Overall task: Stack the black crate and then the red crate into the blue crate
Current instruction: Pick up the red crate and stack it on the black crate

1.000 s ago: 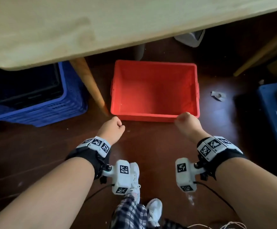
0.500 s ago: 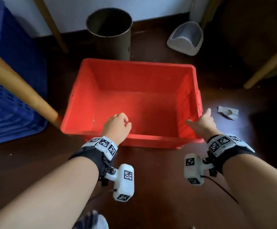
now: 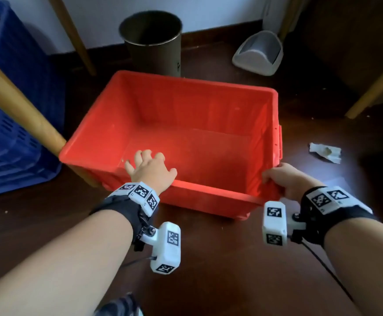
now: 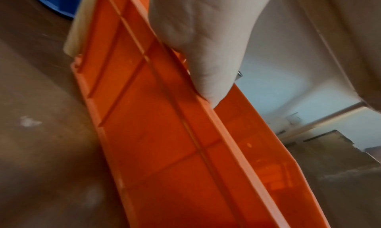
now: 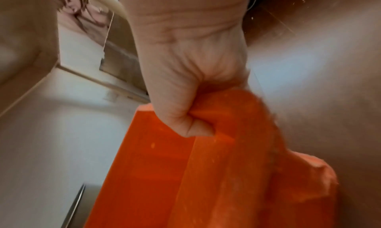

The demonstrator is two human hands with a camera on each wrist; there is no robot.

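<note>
Both hands grip the red crate (image 3: 186,115); table leg (image 3: 21,110) touches it, bin (image 3: 151,42) behind

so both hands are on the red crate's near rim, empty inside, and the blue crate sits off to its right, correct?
Not quite: the blue crate sits to the left of the red crate, past the wooden leg, as the head view shows. The rest holds: left hand and right hand are on its near rim, and it is empty.

Wearing black wrist straps (image 3: 119,207) ringed with white blocks of black square markers; white marker-tagged camera pods (image 3: 166,247) hanging below each wrist, thin black cables (image 3: 323,263) trailing back along bare forearms.
</note>
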